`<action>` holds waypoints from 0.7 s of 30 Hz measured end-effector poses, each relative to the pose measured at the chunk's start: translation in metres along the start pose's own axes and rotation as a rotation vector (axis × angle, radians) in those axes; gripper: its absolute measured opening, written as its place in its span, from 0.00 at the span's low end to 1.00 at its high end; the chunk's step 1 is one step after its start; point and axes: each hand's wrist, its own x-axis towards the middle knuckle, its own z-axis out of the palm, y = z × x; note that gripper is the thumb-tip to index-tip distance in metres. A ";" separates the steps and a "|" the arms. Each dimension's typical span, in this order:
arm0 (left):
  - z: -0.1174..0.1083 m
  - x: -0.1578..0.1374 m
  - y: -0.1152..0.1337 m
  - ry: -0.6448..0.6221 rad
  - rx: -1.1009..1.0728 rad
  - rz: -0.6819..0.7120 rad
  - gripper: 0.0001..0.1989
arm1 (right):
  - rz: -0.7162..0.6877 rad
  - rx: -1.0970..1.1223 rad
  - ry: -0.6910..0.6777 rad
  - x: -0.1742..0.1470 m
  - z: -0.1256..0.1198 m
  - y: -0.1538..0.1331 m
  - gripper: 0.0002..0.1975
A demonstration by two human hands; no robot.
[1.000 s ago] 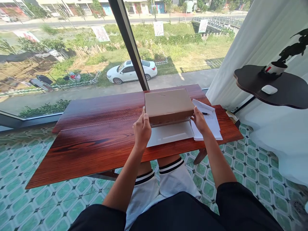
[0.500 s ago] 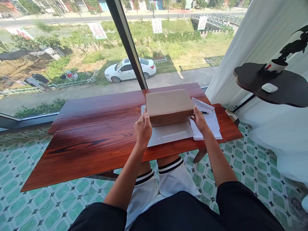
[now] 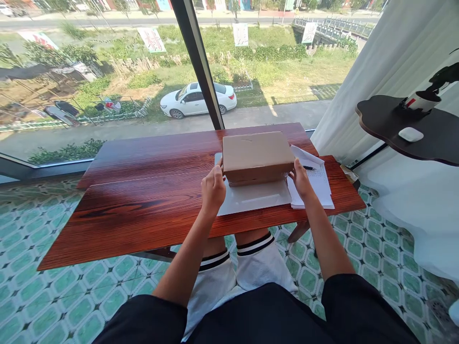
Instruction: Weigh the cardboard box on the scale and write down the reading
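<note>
A brown cardboard box [image 3: 257, 153] is held between my two hands over a light grey closed laptop or flat board [image 3: 258, 198]; I cannot tell which. My left hand [image 3: 213, 187] grips the box's left end, thumb on the near side and the other fingers mostly hidden. At the opposite end, my right hand [image 3: 300, 177] is closed around the lower right corner. Whether the box rests on the grey surface or hangs just above it is unclear. White written-on papers [image 3: 313, 186] with a black pen [image 3: 308, 167] lie right beside my right hand.
The dark red wooden table [image 3: 143, 205] spans the front of a large window with a dark frame post [image 3: 201, 67]. To the right, a dark wavy-edged stand [image 3: 387, 126] carries a potted plant [image 3: 423, 101] and a white case [image 3: 410, 134]. White curtains [image 3: 344, 95] hang behind.
The view has shifted slightly, so the scene sits a little further right. Both hands keep hold of the box, which appears slightly lower relative to the table.
</note>
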 end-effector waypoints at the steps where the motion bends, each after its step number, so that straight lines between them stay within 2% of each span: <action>1: -0.003 0.001 -0.002 -0.003 -0.060 -0.002 0.31 | -0.017 -0.005 -0.004 -0.001 0.001 -0.001 0.38; 4: -0.018 0.005 -0.003 0.065 -0.134 0.026 0.31 | -0.083 -0.027 0.036 -0.006 0.003 -0.007 0.36; 7: -0.038 0.003 0.003 0.159 -0.100 0.100 0.30 | -0.190 -0.088 0.216 -0.015 0.006 -0.019 0.33; 11: -0.060 -0.011 0.015 0.245 -0.091 0.241 0.27 | -0.494 -0.275 0.505 -0.036 0.015 -0.043 0.23; 13: -0.067 -0.023 0.022 0.269 -0.094 0.360 0.25 | -0.672 -0.379 0.569 -0.049 0.027 -0.056 0.17; 15: -0.071 -0.036 0.031 0.260 -0.091 0.527 0.23 | -0.766 -0.462 0.413 -0.063 0.045 -0.066 0.16; 17: -0.074 -0.048 0.044 0.158 -0.121 0.729 0.20 | -0.781 -0.500 0.108 -0.075 0.068 -0.071 0.13; 19: -0.075 -0.057 0.059 -0.066 -0.169 0.878 0.19 | -0.784 -0.519 -0.202 -0.083 0.093 -0.067 0.10; 21: -0.072 -0.064 0.073 -0.332 -0.223 0.944 0.18 | -0.799 -0.562 -0.416 -0.088 0.119 -0.054 0.11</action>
